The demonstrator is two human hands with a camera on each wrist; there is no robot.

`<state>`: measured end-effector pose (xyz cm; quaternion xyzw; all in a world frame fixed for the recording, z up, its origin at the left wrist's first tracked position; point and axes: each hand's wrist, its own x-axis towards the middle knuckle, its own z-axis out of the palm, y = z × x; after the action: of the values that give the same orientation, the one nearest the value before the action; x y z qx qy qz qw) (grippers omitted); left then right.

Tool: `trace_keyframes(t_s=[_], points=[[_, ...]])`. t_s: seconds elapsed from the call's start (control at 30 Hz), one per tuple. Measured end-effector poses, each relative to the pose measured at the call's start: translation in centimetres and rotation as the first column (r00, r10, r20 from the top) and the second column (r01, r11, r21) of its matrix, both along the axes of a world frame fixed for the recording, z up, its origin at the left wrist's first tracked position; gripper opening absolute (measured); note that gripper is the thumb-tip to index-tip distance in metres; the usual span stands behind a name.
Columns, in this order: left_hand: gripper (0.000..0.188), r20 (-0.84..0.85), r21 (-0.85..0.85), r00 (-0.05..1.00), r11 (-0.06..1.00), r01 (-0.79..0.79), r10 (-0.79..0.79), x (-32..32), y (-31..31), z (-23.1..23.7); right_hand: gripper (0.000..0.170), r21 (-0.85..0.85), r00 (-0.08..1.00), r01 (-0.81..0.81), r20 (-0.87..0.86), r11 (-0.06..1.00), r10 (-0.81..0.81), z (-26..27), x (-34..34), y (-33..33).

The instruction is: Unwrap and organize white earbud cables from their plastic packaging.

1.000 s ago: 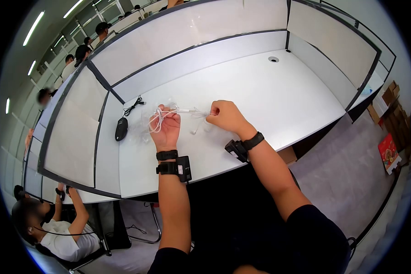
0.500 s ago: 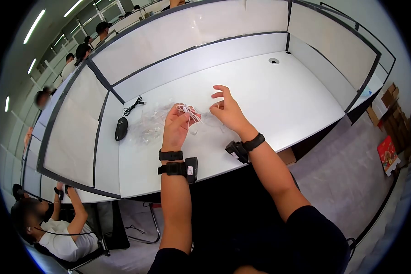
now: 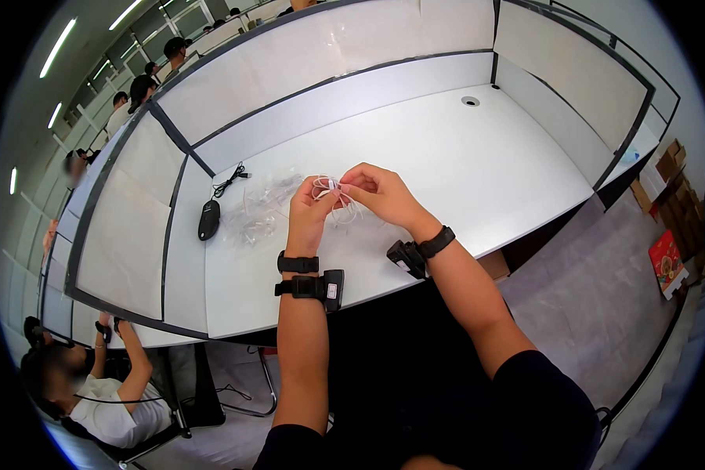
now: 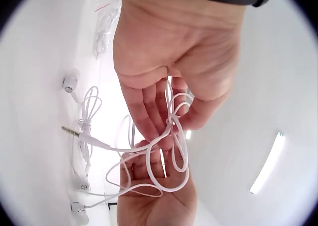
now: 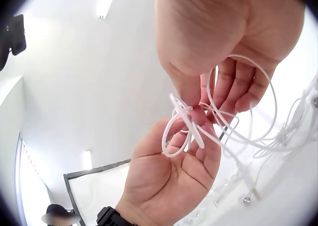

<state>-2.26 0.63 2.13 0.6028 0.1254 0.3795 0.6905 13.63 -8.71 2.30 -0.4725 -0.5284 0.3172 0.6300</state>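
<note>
White looped earphone cable (image 3: pixel 345 210) is held up over the desk between both hands. My left hand (image 3: pixel 308 215) pinches the coil between thumb and fingers. Against it, my right hand (image 3: pixel 384 200) grips part of the same cable with thumb and fingertips. In the left wrist view the cable (image 4: pixel 184 156) hangs in loops, a metal plug (image 4: pixel 70 131) sticks out to the left, and white earbuds (image 4: pixel 70 83) show beside it. The right wrist view has the loops (image 5: pixel 198 131) between the left hand (image 5: pixel 169 186) and the right hand (image 5: pixel 228 37).
Clear plastic bags (image 3: pixel 258 215) lie on the white desk (image 3: pixel 446 157) left of the hands. A black mouse (image 3: pixel 208 220) with its cable is beside them, near the left partition (image 3: pixel 125 227). Partitions also border the back and right. Another person (image 3: pixel 117 399) sits at lower left.
My left hand has risen from among the bags and moved right with the coil. The right hand let go, spread its fingers, then came back left and took hold of the cable beside the left hand.
</note>
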Motion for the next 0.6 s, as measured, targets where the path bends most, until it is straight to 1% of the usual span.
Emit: trace_keyframes(t_s=[0.1,0.2,0.3,0.4,0.53,0.6], points=[[0.015,-0.021,0.012,0.999,0.999,-0.036,0.036,0.19,0.23,-0.45,0.014,0.006,0.971,0.138,0.197,0.990,-0.137,0.28,0.17,-0.15],[0.014,0.004,-0.013,1.000,0.999,-0.031,0.031,0.25,0.31,-0.70,0.011,0.040,0.970,0.159,0.181,0.986,-0.164,0.32,0.19,-0.23],[0.018,0.017,-0.135,1.000,0.991,-0.020,0.023,0.25,0.23,-0.29,0.011,0.075,0.960,0.194,0.193,0.978,-0.205,0.37,0.09,-0.27],[0.023,-0.028,-0.099,0.998,0.993,-0.062,0.059,0.24,0.27,-0.45,0.011,0.087,0.947,0.220,0.219,0.972,-0.234,0.20,0.28,-0.17],[0.019,-0.058,-0.045,0.995,0.996,-0.082,0.079,0.39,0.23,-0.68,0.011,0.069,0.942,0.244,0.220,0.967,-0.253,0.44,0.17,-0.33],[0.020,-0.047,-0.001,0.995,0.996,-0.093,0.092,0.53,0.45,-1.09,0.011,0.092,0.920,0.260,0.280,0.961,-0.276,0.71,0.18,-0.51]])
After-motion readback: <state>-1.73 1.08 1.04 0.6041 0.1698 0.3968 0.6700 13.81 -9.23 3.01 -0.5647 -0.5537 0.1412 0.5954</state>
